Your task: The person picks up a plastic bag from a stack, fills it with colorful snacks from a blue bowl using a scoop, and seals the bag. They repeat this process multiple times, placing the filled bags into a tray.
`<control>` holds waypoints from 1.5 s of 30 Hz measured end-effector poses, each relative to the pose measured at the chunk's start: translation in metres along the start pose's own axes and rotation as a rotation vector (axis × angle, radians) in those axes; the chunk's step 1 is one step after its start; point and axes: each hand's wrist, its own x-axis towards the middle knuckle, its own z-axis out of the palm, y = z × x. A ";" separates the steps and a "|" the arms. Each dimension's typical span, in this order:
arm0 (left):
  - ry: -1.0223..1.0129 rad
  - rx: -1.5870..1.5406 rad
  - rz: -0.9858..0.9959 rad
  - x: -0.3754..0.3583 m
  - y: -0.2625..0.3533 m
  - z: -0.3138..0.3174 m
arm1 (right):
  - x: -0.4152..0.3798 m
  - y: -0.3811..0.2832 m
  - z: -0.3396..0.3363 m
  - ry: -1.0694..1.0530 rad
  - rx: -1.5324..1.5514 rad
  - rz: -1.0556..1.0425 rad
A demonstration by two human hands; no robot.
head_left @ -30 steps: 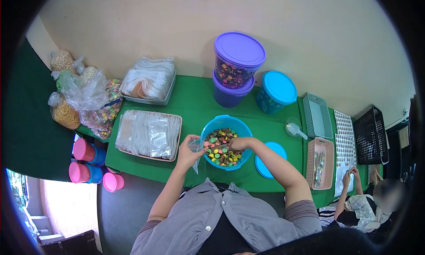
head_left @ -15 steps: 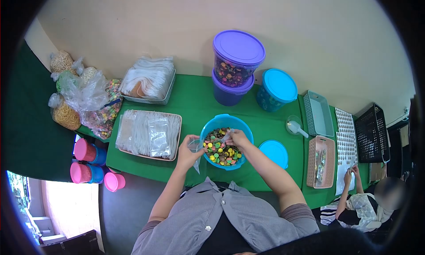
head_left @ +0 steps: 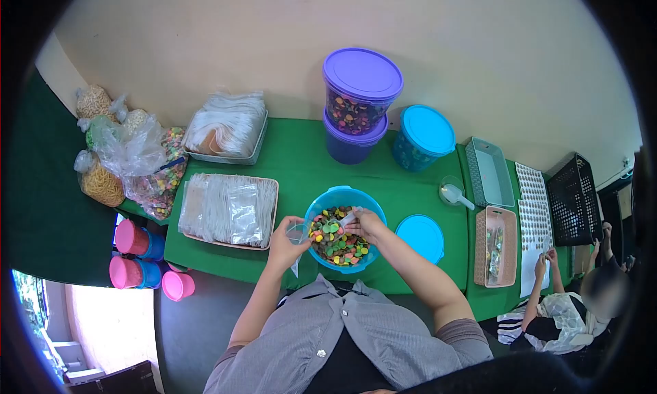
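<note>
A clear bag (head_left: 297, 234) was pinched by the left grip (head_left: 282, 245) at the rim of a blue tub (head_left: 330, 198) on the green surface (head_left: 294, 147); above the tub's candy (head_left: 345, 249), a pale scoop (head_left: 347, 220) was pinched by the right grip (head_left: 366, 224).

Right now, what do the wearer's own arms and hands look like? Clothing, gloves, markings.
Left hand and right hand ungloved; forearms bare. Short sleeves end in darker, brownish-grey bands, part of a grey buttoned top over a black layer. I can make out no watch or bracelet.
</note>
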 end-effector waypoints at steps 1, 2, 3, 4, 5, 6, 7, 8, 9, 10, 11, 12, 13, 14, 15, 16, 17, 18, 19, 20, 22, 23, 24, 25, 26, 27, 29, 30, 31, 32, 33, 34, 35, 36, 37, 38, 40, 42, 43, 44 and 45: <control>0.001 0.012 -0.001 -0.001 0.000 0.000 | -0.003 0.004 0.000 -0.010 0.002 -0.011; 0.000 0.013 -0.001 -0.002 -0.001 -0.001 | -0.006 0.009 0.000 -0.003 0.021 -0.057; 0.001 0.013 -0.006 -0.003 -0.001 -0.001 | -0.012 0.009 0.002 -0.004 0.023 -0.057; 0.001 0.013 -0.011 -0.003 0.000 -0.001 | -0.019 0.010 0.003 0.003 0.040 -0.105; 0.000 0.014 -0.009 -0.003 0.001 -0.001 | -0.025 0.009 0.003 0.012 0.058 -0.154; 0.057 0.050 0.017 -0.004 0.004 -0.002 | -0.033 0.006 0.004 0.014 0.060 -0.155; 0.114 0.086 0.042 -0.004 0.006 -0.001 | -0.040 0.003 0.004 0.026 0.068 -0.219; 0.110 0.086 0.045 -0.003 0.005 -0.002 | -0.048 0.000 0.004 0.039 0.077 -0.282; 0.156 0.025 0.060 -0.001 0.006 -0.004 | -0.055 -0.003 0.004 0.042 0.079 -0.284; 0.202 -0.036 0.076 0.001 0.007 -0.005 | -0.062 -0.008 0.004 0.057 0.132 -0.320; 0.197 -0.036 0.078 0.003 0.009 -0.006 | -0.068 -0.011 0.003 0.072 0.186 -0.355; 0.261 -0.137 0.120 0.004 0.017 -0.009 | -0.072 -0.013 -0.001 0.075 0.189 -0.356; 0.325 -0.238 0.159 0.005 0.026 -0.012 | -0.076 -0.015 -0.006 0.063 0.242 -0.365; 0.354 -0.282 0.246 0.006 0.037 -0.015 | -0.080 -0.017 -0.011 0.049 0.295 -0.374; 0.353 -0.281 0.247 0.007 0.048 -0.017 | -0.086 -0.019 -0.013 0.049 0.297 -0.375; 0.358 -0.374 0.353 0.008 0.060 -0.018 | -0.092 -0.022 -0.015 0.045 0.338 -0.436; 0.362 -0.467 0.461 0.010 0.070 -0.017 | -0.100 -0.025 -0.017 0.040 0.379 -0.498; 0.361 -0.468 0.463 0.012 0.077 -0.014 | -0.108 -0.031 -0.016 0.065 0.384 -0.531; 0.325 -0.494 0.487 0.015 0.084 -0.009 | -0.117 -0.036 -0.017 0.065 0.384 -0.534; 0.289 -0.520 0.511 0.016 0.088 -0.004 | -0.126 -0.041 -0.019 0.066 0.410 -0.599; 0.215 -0.470 0.438 0.025 0.084 0.013 | -0.144 -0.052 -0.020 0.102 0.444 -0.700; 0.143 -0.417 0.363 0.028 0.080 0.023 | -0.151 -0.056 -0.022 0.104 0.443 -0.705; 0.139 -0.420 0.366 0.029 0.081 0.031 | -0.157 -0.060 -0.025 0.132 0.463 -0.757; 0.039 -0.336 0.320 0.030 0.082 0.039 | -0.164 -0.063 -0.027 0.161 0.482 -0.809; -0.061 -0.252 0.273 0.030 0.082 0.046 | -0.170 -0.066 -0.028 0.174 0.486 -0.835; -0.068 -0.254 0.274 0.031 0.079 0.053 | -0.174 -0.068 -0.028 0.180 0.488 -0.837; -0.182 -0.048 0.308 0.033 0.070 0.065 | -0.179 -0.068 -0.029 0.216 0.449 -0.886; -0.190 0.064 0.351 0.033 0.069 0.068 | -0.178 -0.066 -0.030 0.222 0.452 -0.886; -0.197 0.063 0.351 0.032 0.068 0.071 | -0.175 -0.063 -0.030 0.227 0.425 -0.888; -0.224 0.106 0.361 0.032 0.066 0.073 | -0.171 -0.061 -0.030 0.232 0.398 -0.890; -0.248 0.149 0.369 0.032 0.067 0.075 | -0.168 -0.059 -0.030 0.235 0.400 -0.891; -0.250 0.151 0.370 0.032 0.068 0.076 | -0.164 -0.056 -0.030 0.243 0.355 -0.893; -0.254 0.161 0.385 0.032 0.069 0.076 | -0.161 -0.054 -0.029 0.248 0.311 -0.893; -0.258 0.171 0.400 0.032 0.069 0.076 | -0.158 -0.053 -0.027 0.246 0.312 -0.892; -0.257 0.172 0.399 0.033 0.069 0.075 | -0.156 -0.052 -0.027 0.243 0.274 -0.894; -0.261 0.202 0.416 0.034 0.068 0.076 | -0.155 -0.051 -0.026 0.242 0.236 -0.896; -0.265 0.230 0.431 0.036 0.065 0.076 | -0.150 -0.051 -0.026 0.251 0.203 -0.900; -0.241 0.289 0.482 0.037 0.066 0.077 | -0.150 -0.051 -0.027 0.262 0.170 -0.903; -0.241 0.288 0.480 0.036 0.068 0.077 | -0.150 -0.052 -0.027 0.257 0.127 -0.915; -0.245 0.305 0.488 0.036 0.069 0.076 | -0.151 -0.053 -0.027 0.251 0.084 -0.925; -0.248 0.322 0.496 0.035 0.071 0.075 | -0.150 -0.053 -0.027 0.250 0.083 -0.923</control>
